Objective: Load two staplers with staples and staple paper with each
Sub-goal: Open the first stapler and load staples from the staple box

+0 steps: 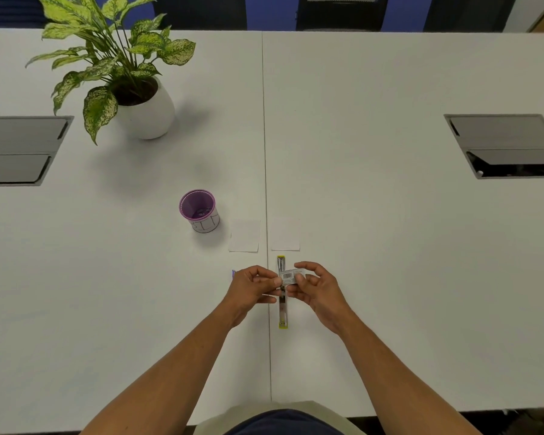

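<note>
Both forearms reach out from the bottom edge over a white table, and the left hand and right hand meet above its centre seam. Fingertips of both hands pinch a small staple box, the left thumb and forefinger at its left end, the right thumb and fingers curled round its right side. Directly under the fingers lies a yellow stapler, swung fully open into one long strip along the seam, its ends showing beyond and behind the hands. A sliver of something blue or purple peeks out just left of the left knuckles; what it is cannot be told.

Just beyond the fingers two small white paper slips lie flat, one on each side of the seam. Farther left of them stands a purple-rimmed cup. Well beyond, to the left, sits a potted plant in a white pot. Grey cable hatches are set into the tabletop at both sides. Past the far edge are dark chairs and a blue wall.
</note>
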### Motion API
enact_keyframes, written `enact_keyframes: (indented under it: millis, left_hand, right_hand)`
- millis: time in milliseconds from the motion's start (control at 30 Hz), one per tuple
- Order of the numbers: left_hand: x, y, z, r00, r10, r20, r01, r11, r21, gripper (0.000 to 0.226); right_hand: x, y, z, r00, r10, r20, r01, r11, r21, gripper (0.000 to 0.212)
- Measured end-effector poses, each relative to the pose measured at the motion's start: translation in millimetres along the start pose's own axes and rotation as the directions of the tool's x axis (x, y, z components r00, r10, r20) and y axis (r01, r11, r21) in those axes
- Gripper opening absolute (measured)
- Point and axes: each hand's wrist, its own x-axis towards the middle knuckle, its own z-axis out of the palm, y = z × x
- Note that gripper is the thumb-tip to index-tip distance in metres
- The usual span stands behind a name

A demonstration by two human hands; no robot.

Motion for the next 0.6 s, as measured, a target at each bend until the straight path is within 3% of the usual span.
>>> enact_keyframes:
  millis: [167, 600]
  left_hand:
    - [6.5, -7.3, 3.8, 1.0, 0.009, -0.022, -0.007, 0.996, 0.093, 0.01]
    - [35.5, -11.6, 9.9, 0.986, 0.015, -0.164, 0.031, 0.962, 0.273, 0.011]
  right_hand:
    - [10.6, 2.6, -23.8, 0.992, -0.014, -0.127, 0.013, 1.0, -0.007, 0.029]
    - [84.6, -5.4, -76.2, 0.895, -0.024, -0.445, -0.092, 0.967, -0.236, 0.039]
